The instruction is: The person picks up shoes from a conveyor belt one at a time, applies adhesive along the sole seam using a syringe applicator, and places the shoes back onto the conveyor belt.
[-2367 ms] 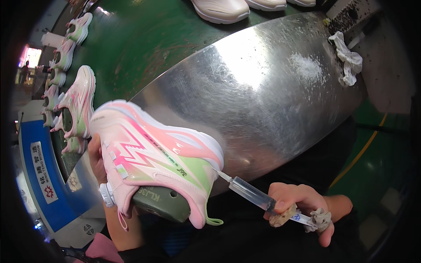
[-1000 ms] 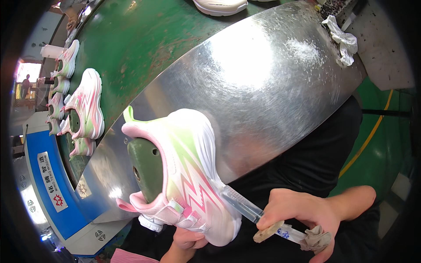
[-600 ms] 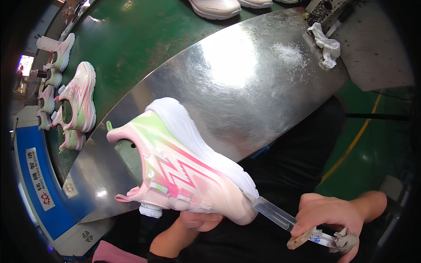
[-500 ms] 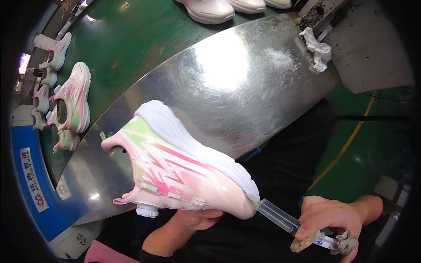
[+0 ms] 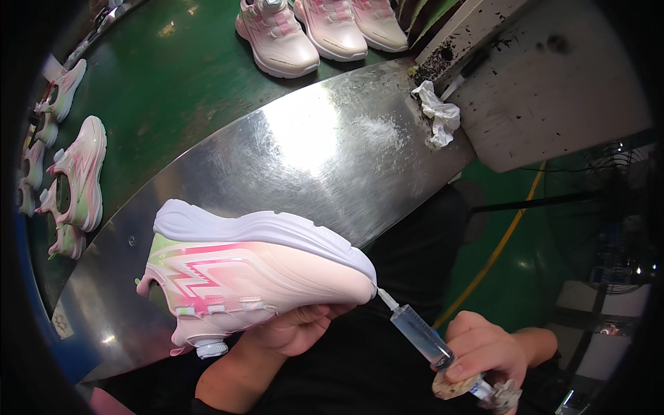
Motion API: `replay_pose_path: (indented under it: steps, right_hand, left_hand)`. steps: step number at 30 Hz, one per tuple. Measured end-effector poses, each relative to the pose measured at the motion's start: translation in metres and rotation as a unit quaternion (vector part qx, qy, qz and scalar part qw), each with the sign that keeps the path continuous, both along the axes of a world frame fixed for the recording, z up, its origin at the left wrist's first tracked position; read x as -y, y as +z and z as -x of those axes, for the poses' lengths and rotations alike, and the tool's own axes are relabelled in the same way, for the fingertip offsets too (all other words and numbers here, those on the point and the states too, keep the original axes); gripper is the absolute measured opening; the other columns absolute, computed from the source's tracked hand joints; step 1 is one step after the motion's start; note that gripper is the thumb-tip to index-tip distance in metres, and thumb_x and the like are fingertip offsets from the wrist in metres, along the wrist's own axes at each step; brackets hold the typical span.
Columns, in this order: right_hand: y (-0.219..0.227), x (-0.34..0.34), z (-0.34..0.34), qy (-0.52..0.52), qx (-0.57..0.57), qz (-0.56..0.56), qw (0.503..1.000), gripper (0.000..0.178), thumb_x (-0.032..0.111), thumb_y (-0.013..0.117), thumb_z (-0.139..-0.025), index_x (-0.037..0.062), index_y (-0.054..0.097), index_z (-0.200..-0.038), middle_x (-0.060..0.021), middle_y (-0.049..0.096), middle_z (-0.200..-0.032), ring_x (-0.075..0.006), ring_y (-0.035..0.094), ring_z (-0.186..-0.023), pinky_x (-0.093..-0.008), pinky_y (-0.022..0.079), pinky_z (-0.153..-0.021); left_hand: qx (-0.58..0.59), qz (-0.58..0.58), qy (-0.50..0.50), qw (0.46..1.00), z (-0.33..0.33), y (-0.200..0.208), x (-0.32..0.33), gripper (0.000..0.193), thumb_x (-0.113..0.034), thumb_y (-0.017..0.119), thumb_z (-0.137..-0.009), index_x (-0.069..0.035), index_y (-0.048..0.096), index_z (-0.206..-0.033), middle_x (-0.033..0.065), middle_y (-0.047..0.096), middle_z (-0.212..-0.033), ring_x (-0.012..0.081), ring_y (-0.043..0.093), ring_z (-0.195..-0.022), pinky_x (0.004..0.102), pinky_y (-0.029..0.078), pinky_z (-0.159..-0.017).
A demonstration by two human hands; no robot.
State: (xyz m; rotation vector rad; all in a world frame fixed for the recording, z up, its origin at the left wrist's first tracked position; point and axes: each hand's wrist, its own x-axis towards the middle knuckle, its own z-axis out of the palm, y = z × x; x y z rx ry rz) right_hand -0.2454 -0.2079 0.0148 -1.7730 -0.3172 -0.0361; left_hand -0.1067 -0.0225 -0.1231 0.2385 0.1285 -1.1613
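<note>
A pink, white and light green sneaker [image 5: 277, 266] lies on its side in the air, its thick white sole turned up and its toe to the right. My left hand [image 5: 294, 332] is closed around the upper from below, near the toe; the fingers behind the shoe are hidden. A dial knob [image 5: 209, 348] hangs at the sneaker's lower edge. My right hand [image 5: 490, 351] grips a clear plastic syringe [image 5: 419, 332] holding some clear fluid. The syringe's narrow tip meets the edge between sole and upper at the toe. Crumpled beige wrapping covers its plunger end.
Below the sneaker runs a curved metal worktop [image 5: 325, 180] beside a green belt [image 5: 187, 97]. Similar sneakers [image 5: 79, 173] stand at left, with pale pink ones [image 5: 277, 41] at the far side. A crumpled white cloth [image 5: 438, 114] lies by a stained metal panel [image 5: 546, 90].
The sneaker has rolled so its sole faces more upward and its toe sits lower-left in the picture. The syringe stays at the toe, now with its narrow tip visible. The whole view has shifted.
</note>
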Motion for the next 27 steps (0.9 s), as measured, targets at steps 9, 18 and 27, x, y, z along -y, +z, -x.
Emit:
replay_pose_path:
  steps: [9, 18, 27]
  right_hand:
    - [-0.008, -0.012, -0.008, -0.014, 0.055, 0.15, 0.987, 0.072, 0.057, 0.071, -0.069, 0.0004, 0.055, -0.111, -0.0059, 0.06, -0.088, -0.0215, 0.051, -0.069, -0.0346, 0.034, -0.061]
    - [-0.034, -0.023, 0.009, -0.035, 0.076, 0.273, 0.958, 0.058, 0.041, 0.072, -0.073, 0.0113, 0.055, -0.12, -0.006, 0.061, -0.097, -0.0164, 0.048, -0.076, -0.029, 0.033, -0.061]
    - [-0.039, -0.027, 0.002, -0.023, 0.141, 0.341, 0.929, 0.067, 0.046, 0.067, -0.079, 0.0009, 0.045, -0.124, -0.0069, 0.058, -0.098, -0.0233, 0.054, -0.077, -0.0363, 0.038, -0.071]
  left_hand:
    - [-0.025, 0.022, 0.031, 0.999, -0.006, 0.002, 0.017, 0.075, 0.001, 0.071, -0.077, -0.018, 0.034, -0.139, 0.0102, 0.054, -0.125, 0.0326, 0.054, -0.116, 0.0401, 0.05, -0.097]
    - [-0.002, 0.066, 0.024, 0.998, -0.005, -0.002, 0.012, 0.058, -0.005, 0.064, -0.085, -0.011, 0.039, -0.136, 0.0133, 0.056, -0.123, 0.0343, 0.053, -0.117, 0.0348, 0.053, -0.093]
    - [-0.015, 0.056, 0.003, 0.998, -0.006, 0.007, 0.006, 0.025, -0.003, 0.061, -0.087, -0.008, 0.061, -0.112, 0.0083, 0.062, -0.113, 0.02, 0.061, -0.103, 0.0312, 0.053, -0.088]
